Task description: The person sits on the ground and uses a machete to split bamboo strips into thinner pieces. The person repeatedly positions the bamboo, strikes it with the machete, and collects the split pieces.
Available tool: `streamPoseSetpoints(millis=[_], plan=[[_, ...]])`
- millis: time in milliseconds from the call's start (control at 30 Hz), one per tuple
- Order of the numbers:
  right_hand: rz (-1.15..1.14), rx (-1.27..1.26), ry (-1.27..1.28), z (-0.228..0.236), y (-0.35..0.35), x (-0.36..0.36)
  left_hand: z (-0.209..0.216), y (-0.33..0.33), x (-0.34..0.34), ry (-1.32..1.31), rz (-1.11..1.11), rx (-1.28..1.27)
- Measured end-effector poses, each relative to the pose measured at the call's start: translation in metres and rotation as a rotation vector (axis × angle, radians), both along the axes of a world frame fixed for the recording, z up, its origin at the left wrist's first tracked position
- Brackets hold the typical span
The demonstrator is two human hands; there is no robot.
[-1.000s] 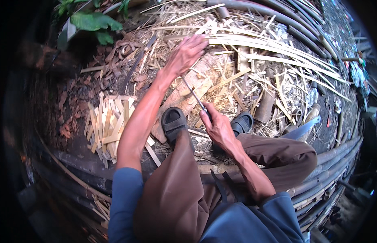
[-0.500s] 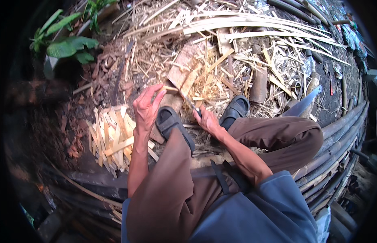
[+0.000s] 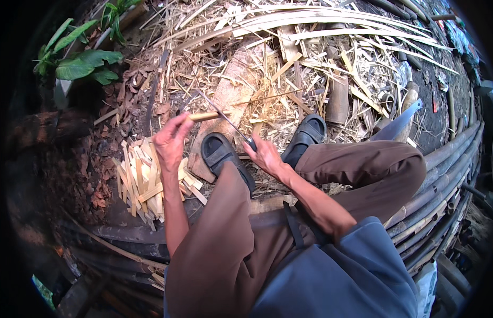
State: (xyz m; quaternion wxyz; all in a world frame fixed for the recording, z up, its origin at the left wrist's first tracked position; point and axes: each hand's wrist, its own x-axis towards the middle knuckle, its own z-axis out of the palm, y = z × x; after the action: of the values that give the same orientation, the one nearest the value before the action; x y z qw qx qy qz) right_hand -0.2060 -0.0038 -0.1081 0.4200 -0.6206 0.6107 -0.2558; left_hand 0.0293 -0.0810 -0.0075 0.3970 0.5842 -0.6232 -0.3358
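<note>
My left hand (image 3: 169, 142) pinches one end of a short bamboo strip (image 3: 204, 116) between thumb and fingers, above a flat wooden board (image 3: 230, 87). My right hand (image 3: 269, 157) is wrapped round the dark handle of a knife (image 3: 237, 129). Its long thin blade slants up and to the left, meeting the strip near the strip's right end. From there a thin sliver (image 3: 273, 97) reaches to the right; whether it is still joined to the strip, I cannot tell. Beside my left forearm lies a heap of short split bamboo pieces (image 3: 140, 175).
My sandalled feet rest either side of the board's near end, the left sandal (image 3: 224, 156) close to it. A saw blade (image 3: 397, 127) stands to the right by bamboo tubes (image 3: 337, 100). Long pale strips (image 3: 331, 29) and shavings cover the far ground. Bamboo poles (image 3: 442, 159) run along the right.
My left hand has shifted left and a little down. The knife blade now crosses the strip with its tip beyond it, and a thin sliver sticks out to the right.
</note>
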Motion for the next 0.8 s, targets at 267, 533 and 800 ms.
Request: streamPoseSetpoints(millis=[267,533,800], plan=[[-0.041,0.066,-0.126,0.031,0.001,-0.009,0.011,-0.016,-0.023,-0.062,-0.111,-0.051],[-0.096,0.281,-0.128,-0.002,0.013,-0.021,-0.013,-0.019,-0.009,-0.166,0.027,-0.15],[0.065,0.125,-0.187,0.059,-0.022,0.017,0.008,-0.001,-0.023,-0.341,0.158,-0.014]])
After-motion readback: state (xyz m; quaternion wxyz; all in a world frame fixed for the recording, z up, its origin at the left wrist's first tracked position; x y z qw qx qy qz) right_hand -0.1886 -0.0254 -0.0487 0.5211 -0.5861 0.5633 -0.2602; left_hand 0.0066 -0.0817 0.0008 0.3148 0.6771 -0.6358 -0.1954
